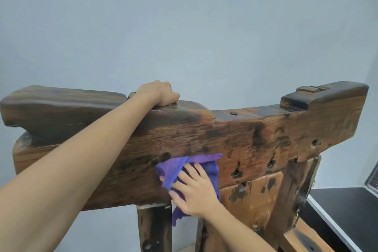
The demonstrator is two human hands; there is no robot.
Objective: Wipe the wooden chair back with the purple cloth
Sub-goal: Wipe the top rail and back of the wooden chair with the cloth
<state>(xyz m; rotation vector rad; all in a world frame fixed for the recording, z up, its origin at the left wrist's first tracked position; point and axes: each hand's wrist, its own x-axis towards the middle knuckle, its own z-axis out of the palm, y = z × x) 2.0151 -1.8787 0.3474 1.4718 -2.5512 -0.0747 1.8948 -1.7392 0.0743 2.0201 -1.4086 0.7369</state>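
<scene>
A big, dark wooden chair back [255, 139] is seen from close up, with a pale blue-grey wall [184, 16] behind it. The wood is rough and old, with dark spots and small holes in it.

The purple cloth [173, 167] is pressed flat against the front of the chair back, near the lower edge of the thick top beam. It is held there by the right hand [194, 190]. The fingers of this hand are spread out and laid nearly straight on the cloth, and part of the cloth is folded over the fingertips. A loose end of the cloth is left hanging down below the hand.

The top of the chair back is gripped by the left hand [159, 92]. Its fingers are curled over the far side of the top edge, so the fingertips are hidden. The two hands are kept well apart, one high and one low.

A wooden post [154, 229] is seen under the beam. A black surface with a white edge [347, 210] is seen at the lower right.
</scene>
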